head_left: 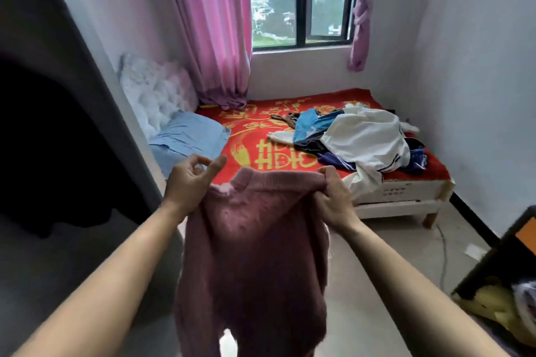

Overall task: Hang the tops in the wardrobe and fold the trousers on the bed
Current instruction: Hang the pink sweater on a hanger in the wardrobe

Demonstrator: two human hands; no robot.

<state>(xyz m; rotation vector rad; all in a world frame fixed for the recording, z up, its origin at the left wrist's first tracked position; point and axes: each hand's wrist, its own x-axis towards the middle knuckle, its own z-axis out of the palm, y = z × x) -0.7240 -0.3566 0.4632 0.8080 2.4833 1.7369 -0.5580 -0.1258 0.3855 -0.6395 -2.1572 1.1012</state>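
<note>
A dusty-pink knitted sweater [255, 246] hangs in front of me over the floor, collar up. My right hand [333, 197] grips its right shoulder. My left hand [191, 180] is at the left shoulder with thumb and fingers spread, and the knit drapes against its wrist; no clear grip shows. On the bed [403, 197] with a red and gold blanket lies a heap of clothes [359, 139] in white, blue and navy. The dark wardrobe [43, 139] stands at my left, with its inside in shadow.
A blue pillow [188, 139] and a tufted headboard [153, 90] are at the bed's left end. Pink curtains [214, 26] frame the window. A dark cabinet [501, 255] with yellow and white items stands at the right. A cable [443, 252] runs across the grey floor.
</note>
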